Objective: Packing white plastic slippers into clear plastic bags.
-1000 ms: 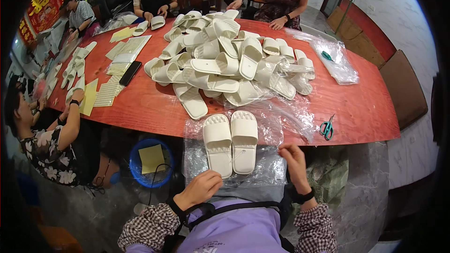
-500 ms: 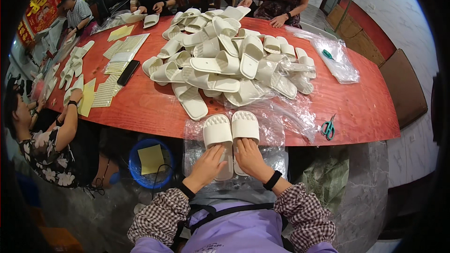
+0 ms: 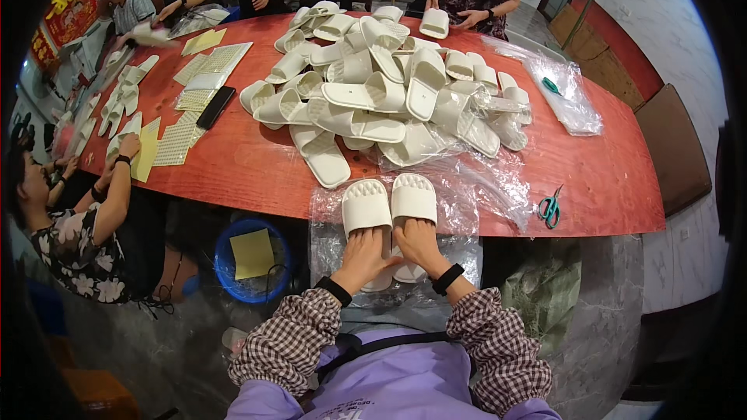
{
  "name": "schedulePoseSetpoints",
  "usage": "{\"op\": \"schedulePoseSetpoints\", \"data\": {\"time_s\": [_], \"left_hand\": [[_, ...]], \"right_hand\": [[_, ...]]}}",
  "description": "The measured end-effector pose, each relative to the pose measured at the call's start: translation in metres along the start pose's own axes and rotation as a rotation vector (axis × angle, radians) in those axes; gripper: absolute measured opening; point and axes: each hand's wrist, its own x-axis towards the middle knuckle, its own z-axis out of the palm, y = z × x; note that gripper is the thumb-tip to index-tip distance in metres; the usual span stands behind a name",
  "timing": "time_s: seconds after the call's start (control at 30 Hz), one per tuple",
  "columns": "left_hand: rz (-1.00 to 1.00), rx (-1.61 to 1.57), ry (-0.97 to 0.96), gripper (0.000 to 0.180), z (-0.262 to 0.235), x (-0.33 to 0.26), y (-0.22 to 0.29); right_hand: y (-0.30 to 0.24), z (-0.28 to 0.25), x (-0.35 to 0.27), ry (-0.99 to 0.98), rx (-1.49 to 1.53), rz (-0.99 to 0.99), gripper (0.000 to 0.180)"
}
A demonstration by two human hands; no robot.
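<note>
A pair of cream slippers lies side by side at the table's near edge, toes pointing away from me. The fingers of my left hand (image 3: pixel 362 255) reach under the strap of the left slipper (image 3: pixel 366 204), gripping it. My right hand (image 3: pixel 419 246) does the same with the right slipper (image 3: pixel 414 199); its fingertips are hidden under the strap. Beneath the pair, clear plastic bags (image 3: pixel 325 245) spread over the edge. Just beyond rises a big heap of cream slippers (image 3: pixel 364 96).
Teal scissors (image 3: pixel 549 208) lie at right, smaller teal snips (image 3: pixel 551 85) on plastic bags (image 3: pixel 572 109) farther back. Sticker sheets (image 3: pixel 176 140) and a black phone (image 3: pixel 215 108) are at left. A blue bin (image 3: pixel 226 280) stands below. Co-workers sit left and across.
Both my hands have moved slightly forward, their fingers deeper under the straps. Across the table, one person now holds a slipper from the heap; another reaches out to the left.
</note>
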Motion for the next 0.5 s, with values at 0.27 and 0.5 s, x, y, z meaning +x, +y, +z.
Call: {"op": "schedulePoseSetpoints", "data": {"time_s": [0.27,0.5], "left_hand": [[-0.073,0.108,0.002,0.059,0.013,0.006,-0.006],[-0.067,0.096,0.043,0.056,0.003,0.005,-0.002]], "right_hand": [[-0.007,-0.009,-0.020,0.131,0.058,-0.185,0.032],[0.007,-0.074,-0.019,0.129,0.481,0.000,0.015]]}}
